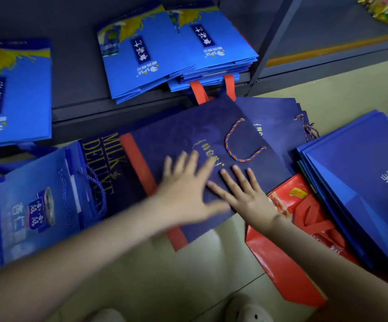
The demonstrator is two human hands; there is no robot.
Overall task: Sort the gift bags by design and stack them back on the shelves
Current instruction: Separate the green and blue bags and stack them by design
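Note:
A flat navy gift bag [188, 133] with gold lettering and a multicoloured rope handle lies on the floor in front of the shelf. My left hand [183, 189] lies on it with fingers spread, blurred by motion. My right hand [241, 191] presses flat on the same bag just to the right. More navy bags [279, 119] lie under it to the right. A red bag [288, 240] sits beneath my right wrist. On the dark shelf [77, 73] are two piles of bright blue bags with yellow tops [176, 52], and another such bag at the left [14, 94].
A dark "MILK DELUXE" bag [104, 163] and blue bags with a can picture [39, 205] lie on the floor at the left. A stack of plain blue bags [360, 182] lies at the right. The shelf's upright post [274, 40] stands at the right. Pale floor tiles [188, 280] are in front.

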